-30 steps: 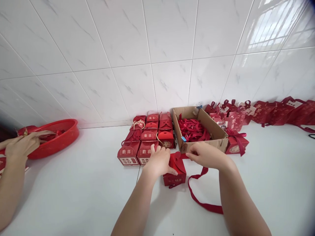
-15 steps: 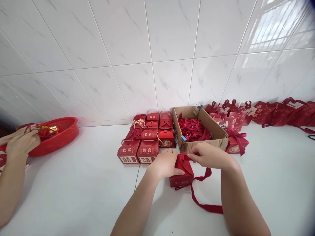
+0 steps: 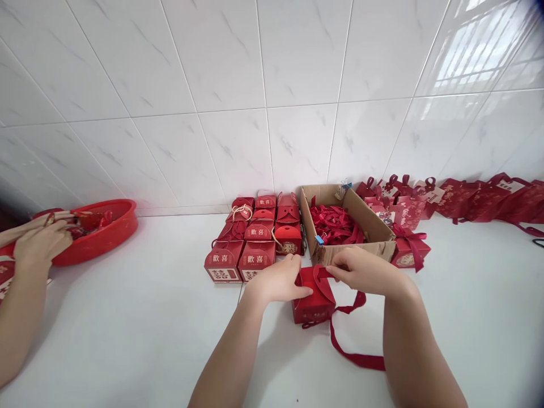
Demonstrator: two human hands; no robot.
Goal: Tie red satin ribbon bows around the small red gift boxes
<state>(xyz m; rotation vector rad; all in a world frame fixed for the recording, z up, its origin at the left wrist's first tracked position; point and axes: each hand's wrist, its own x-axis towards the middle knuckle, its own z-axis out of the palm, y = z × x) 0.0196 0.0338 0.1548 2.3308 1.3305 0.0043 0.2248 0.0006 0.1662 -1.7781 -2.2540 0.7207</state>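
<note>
Red box [image 3: 315,309] between the hands [image 3: 277,281]

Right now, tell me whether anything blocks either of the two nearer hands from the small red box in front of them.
Nothing visible does. The left hand is on the small red box, and the right hand pinches a red ribbon at its top. The open carton stands behind, not between.

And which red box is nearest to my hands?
The red box in front of the carton: your right hand pinches ribbon at its top; other boxes stand farther away.
</note>
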